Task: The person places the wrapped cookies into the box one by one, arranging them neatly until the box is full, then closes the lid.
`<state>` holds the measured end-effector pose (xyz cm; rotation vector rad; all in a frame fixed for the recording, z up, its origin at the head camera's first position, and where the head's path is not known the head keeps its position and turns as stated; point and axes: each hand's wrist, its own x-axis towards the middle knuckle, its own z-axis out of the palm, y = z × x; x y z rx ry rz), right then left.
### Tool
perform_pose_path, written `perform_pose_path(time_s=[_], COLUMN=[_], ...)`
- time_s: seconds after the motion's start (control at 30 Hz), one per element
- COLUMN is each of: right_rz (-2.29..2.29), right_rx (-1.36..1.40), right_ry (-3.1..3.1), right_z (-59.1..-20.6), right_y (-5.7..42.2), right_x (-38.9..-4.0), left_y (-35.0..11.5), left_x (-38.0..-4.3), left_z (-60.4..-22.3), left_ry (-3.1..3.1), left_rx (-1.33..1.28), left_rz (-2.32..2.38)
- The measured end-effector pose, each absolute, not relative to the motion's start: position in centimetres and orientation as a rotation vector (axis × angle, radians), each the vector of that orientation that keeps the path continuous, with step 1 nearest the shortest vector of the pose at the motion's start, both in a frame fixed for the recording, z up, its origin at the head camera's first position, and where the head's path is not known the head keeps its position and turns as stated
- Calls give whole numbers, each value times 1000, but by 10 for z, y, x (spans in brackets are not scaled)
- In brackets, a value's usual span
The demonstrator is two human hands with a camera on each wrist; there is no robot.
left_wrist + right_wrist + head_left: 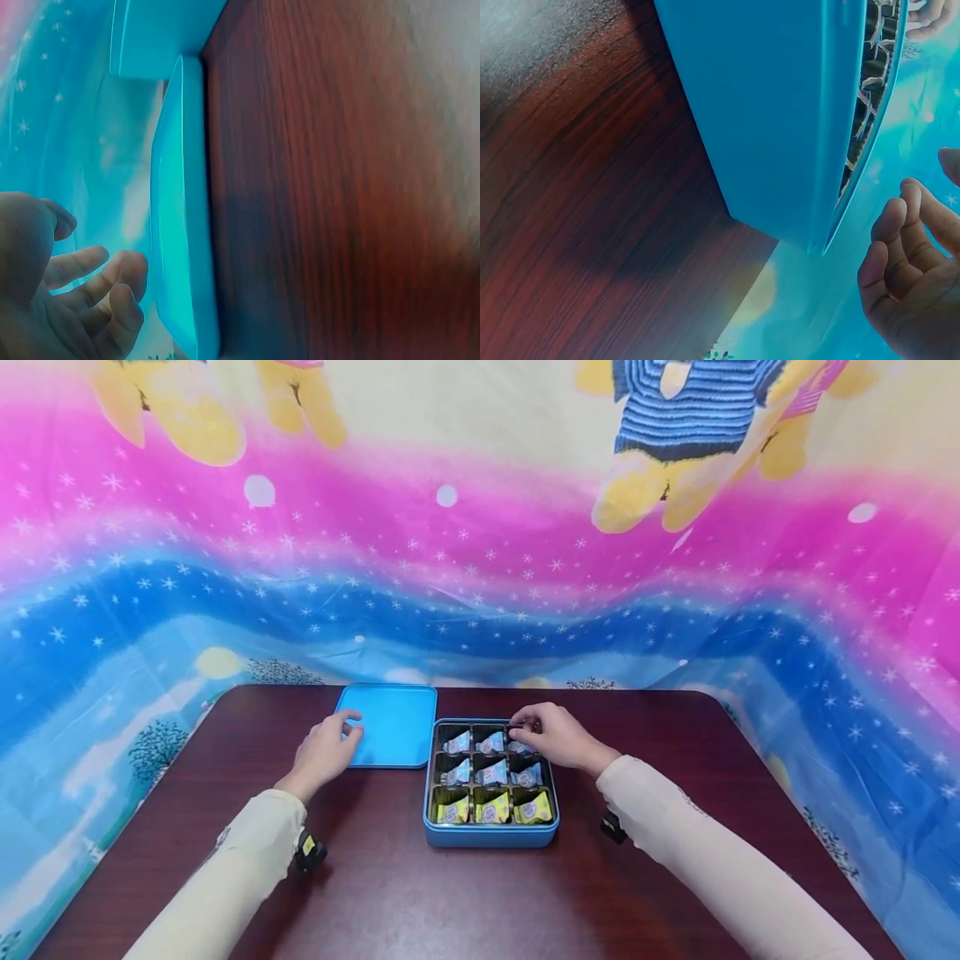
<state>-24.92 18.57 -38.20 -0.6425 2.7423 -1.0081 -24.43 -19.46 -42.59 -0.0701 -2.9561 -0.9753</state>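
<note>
A blue square tin box [491, 837] stands at mid-table with a dark compartment tray inside. Small wrapped pieces sit in its compartments: yellow packets [492, 811] in the front row, blue packets [491, 772] in the middle and back rows. Over the box's back right corner is my right hand [558, 737], partly hiding the packet there; in the right wrist view its fingers [891, 219] are loosely bent with nothing seen between them. My left hand [322, 749] hovers by the left side of the bright blue lid [397, 727], fingers relaxed and holding nothing.
The lid lies inner side up on the dark wooden table [360, 877], left of and slightly behind the box. A printed cloth backdrop [480, 543] rises behind the table and along both sides. A black wrist device [309, 852] sits on the left sleeve.
</note>
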Motion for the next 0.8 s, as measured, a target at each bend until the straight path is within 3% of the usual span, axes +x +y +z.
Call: perform_pose_path(time_s=[0.8], right_rz=[-986], right_rx=[-698], right_ry=[2730], right_z=[-378], right_y=[168], right_x=[-256], left_y=[-230], left_x=[-267], left_z=[-434], left_ry=[-3049], left_rx=[103], left_rz=[-786])
